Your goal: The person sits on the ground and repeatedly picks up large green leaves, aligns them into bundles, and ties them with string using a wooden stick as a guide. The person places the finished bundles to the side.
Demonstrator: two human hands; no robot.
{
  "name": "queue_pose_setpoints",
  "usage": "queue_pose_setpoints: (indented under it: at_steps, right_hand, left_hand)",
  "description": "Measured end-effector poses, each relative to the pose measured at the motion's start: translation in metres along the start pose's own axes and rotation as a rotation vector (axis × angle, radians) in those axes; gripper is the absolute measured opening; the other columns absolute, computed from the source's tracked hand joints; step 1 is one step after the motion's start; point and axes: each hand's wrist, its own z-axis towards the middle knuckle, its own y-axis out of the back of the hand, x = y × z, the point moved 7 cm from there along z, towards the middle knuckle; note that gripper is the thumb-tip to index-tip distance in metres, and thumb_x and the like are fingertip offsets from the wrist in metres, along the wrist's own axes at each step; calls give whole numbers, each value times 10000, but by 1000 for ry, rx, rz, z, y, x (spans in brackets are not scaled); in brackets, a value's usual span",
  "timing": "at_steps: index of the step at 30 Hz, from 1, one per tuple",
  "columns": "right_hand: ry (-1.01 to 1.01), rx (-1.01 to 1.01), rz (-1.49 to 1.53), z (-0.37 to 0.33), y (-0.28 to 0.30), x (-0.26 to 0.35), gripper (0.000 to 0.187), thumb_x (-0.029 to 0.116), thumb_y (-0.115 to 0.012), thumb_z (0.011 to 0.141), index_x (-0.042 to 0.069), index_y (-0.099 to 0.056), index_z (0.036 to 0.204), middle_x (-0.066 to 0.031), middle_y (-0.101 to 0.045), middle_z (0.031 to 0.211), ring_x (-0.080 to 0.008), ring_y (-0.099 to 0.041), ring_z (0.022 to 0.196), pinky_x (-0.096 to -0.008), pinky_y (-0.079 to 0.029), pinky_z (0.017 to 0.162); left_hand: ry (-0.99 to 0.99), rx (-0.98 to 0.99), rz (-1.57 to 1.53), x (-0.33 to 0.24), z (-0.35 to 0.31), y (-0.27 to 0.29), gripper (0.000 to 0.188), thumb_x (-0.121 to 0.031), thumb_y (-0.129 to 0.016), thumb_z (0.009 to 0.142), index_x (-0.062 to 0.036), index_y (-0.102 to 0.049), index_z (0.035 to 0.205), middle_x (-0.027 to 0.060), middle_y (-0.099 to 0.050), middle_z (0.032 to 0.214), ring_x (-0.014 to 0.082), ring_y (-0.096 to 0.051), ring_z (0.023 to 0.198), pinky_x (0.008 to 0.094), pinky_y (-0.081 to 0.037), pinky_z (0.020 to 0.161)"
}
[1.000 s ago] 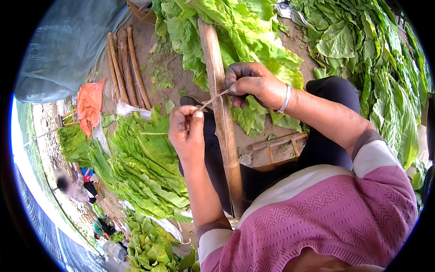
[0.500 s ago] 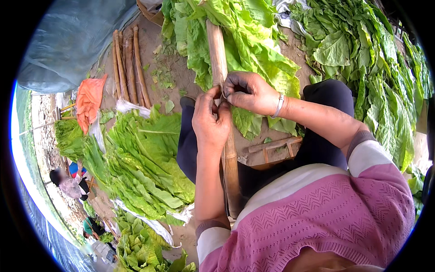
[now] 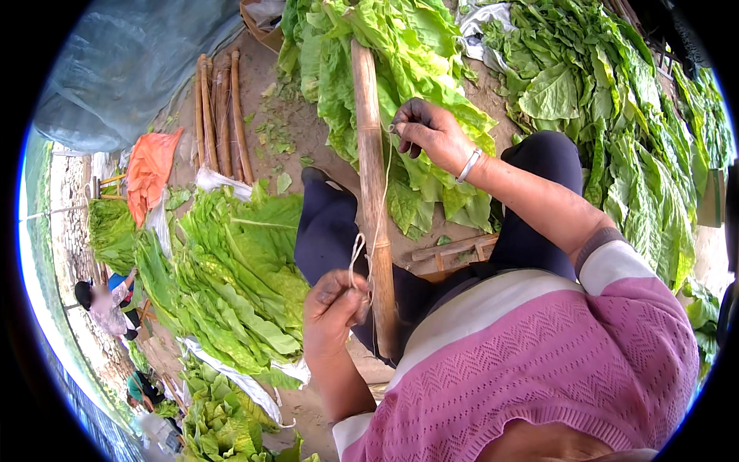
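A bamboo pole [image 3: 369, 131] runs lengthwise in front of me, its near end between my thighs. Large green leaves [image 3: 439, 58] hang along its far part. My left hand [image 3: 335, 308] is closed on a thin pale string [image 3: 357, 250], which forms a loop above the fingers, beside the pole's near end. Farther up, my right hand [image 3: 431, 135] pinches the same string just right of the pole. Between the two hands the string runs along the pole.
Piles of broad green leaves lie at left [image 3: 239, 269] and right [image 3: 616, 131]. Several bare poles [image 3: 219, 115] rest on the ground at the far left, near an orange sheet [image 3: 152, 173]. A small wooden frame [image 3: 454, 250] is by my legs. Another person [image 3: 112, 304] is at the far left.
My hands were together at the middle of the pole. The left has moved down toward me and the right slightly up and right, with the string now showing between them.
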Motion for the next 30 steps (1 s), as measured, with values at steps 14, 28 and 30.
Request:
queue_pose_setpoints:
  at_steps: [14,28,30]
  right_hand:
    - [-11,-50,-197,-51,10,-16,322,71,-538,861,24,-494,1177,-19,-551,969,-76,-594,696,-219,-468,578]
    - [-169,-1022,-498,-244,316,-71,281,220,-578,797,60,-627,1023,-141,-655,957,-298,-613,900,-368,-475,806]
    - [-442,-1062,-577,-314,341,-123,290,242,-585,793,78,-625,1028,-139,-649,969,-311,-604,920,-386,-469,824]
  left_hand:
    - [673,-1080,1022,176,-232,287,568,-330,-585,812,-47,-443,1284,200,-573,1142,343,-569,822,405,-463,659]
    - [-54,-29,473,4,246,-15,659,-525,-434,906,25,-424,1269,137,-502,1079,224,-512,932,361,-429,801]
    - [-38,-31,638,3,228,-25,419,-401,-458,928,-8,-525,1057,22,-495,654,82,-399,450,222,-323,387]
